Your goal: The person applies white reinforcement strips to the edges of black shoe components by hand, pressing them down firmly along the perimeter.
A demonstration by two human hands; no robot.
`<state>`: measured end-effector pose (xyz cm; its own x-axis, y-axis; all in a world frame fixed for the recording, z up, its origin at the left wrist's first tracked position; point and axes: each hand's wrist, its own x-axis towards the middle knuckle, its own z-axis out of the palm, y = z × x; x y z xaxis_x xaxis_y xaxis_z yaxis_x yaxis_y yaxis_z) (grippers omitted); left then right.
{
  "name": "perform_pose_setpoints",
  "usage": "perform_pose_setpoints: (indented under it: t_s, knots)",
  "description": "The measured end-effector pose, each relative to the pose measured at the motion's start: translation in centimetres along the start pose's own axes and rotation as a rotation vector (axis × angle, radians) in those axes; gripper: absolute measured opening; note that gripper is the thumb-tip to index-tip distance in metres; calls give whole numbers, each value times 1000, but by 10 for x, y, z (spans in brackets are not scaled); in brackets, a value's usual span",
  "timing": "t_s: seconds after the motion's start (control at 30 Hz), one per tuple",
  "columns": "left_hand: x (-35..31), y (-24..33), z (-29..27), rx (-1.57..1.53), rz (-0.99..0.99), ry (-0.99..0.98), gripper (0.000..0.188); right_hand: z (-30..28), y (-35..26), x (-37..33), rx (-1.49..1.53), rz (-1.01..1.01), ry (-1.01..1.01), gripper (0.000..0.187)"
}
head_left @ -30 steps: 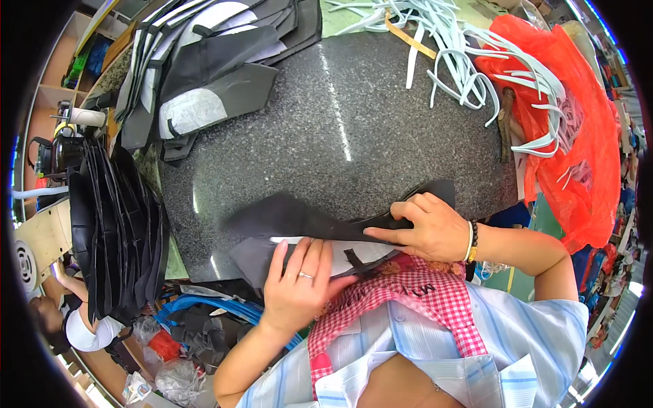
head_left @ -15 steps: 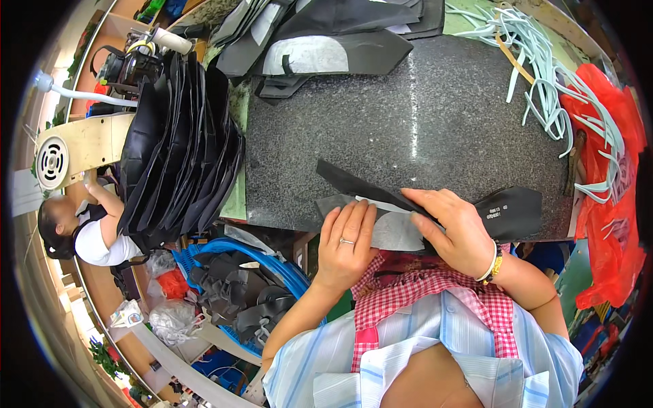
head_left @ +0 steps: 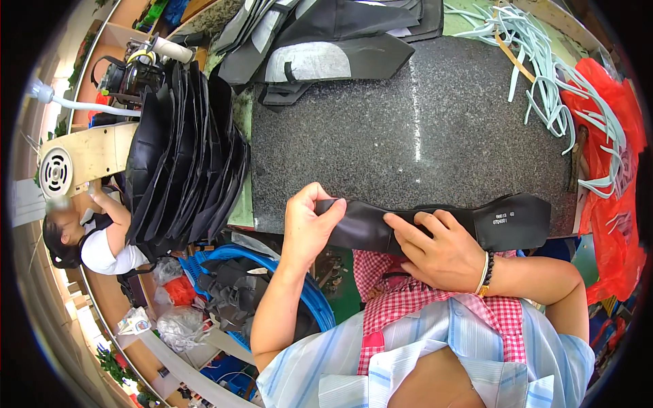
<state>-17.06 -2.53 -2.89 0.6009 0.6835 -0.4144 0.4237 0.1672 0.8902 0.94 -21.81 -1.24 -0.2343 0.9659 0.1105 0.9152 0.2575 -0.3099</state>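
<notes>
Head view, left to right. At far left a second person (head_left: 88, 234) sits beside a sewing machine (head_left: 81, 160). A fanned stack of black pieces (head_left: 187, 163) stands next to it, at the left edge of the dark granite table (head_left: 422, 129). Below the stack lies a blue hose (head_left: 272, 262). The left hand (head_left: 309, 224) pinches the left end of a long black piece (head_left: 435, 224), thumb and fingers closed on it. The piece runs level along the table's near edge, held just above the person's checked apron (head_left: 422, 299). The right hand (head_left: 442, 248) grasps its middle, fingers spread over the top face; a bead bracelet (head_left: 486, 272) circles the wrist. More dark panels (head_left: 326, 41) lie at the table's far edge. Pale green straps (head_left: 551, 81) and a red bag (head_left: 612, 170) occupy the right.
</notes>
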Motion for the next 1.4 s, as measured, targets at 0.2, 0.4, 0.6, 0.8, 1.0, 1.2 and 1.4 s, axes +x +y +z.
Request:
perform_pose_setpoints:
  t_s: [0.2,0.4,0.6,0.8,1.0,1.2,1.4]
  knots:
    - [-7,5,11,-108,36,70,20,-9,-4,5,79,47,-138,75]
    - [-5,7,19,728,550,299,17,-16,-8,22,28,100,-287,90]
    - [-21,-1,34,950,719,156,34,-8,-22,42,-160,203,-301,68]
    - [-48,14,50,1030,783,-111,55,-28,31,-36,550,200,-11,42]
    - [-37,10,77,987,1017,-259,33,-23,26,-49,342,120,-71,41]
    - [-48,19,93,1124,1047,-207,32,-3,36,-70,398,22,204,33]
    - [-47,3,107,1085,1173,-138,27,-7,43,-58,407,-51,129,25]
